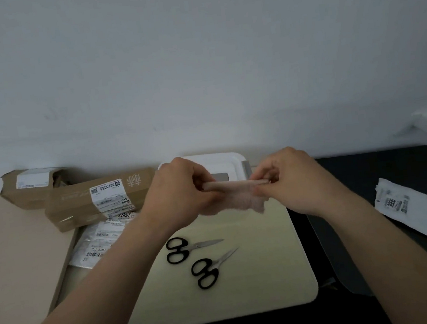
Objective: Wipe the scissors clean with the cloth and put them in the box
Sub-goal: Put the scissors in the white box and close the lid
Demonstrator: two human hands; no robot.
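**A:** why's the cloth [237, 196] held up in the air like that?

**B:** my guess, it's being pulled flat before wiping. The left hand [181, 189] and right hand [286, 180] each have a closed grip pinching one end, in front of the white box [223, 160].

**A:** and the scissors?

**B:** not wiped yet, I'd say. The upper scissors [179, 249] and lower scissors [206, 272] lie shut on the cream mat [273, 275], below the hands, within easy reach.

2 cardboard pkgs [78, 203] back L, labelled poly bags [94, 244], white pkg [409, 211] R
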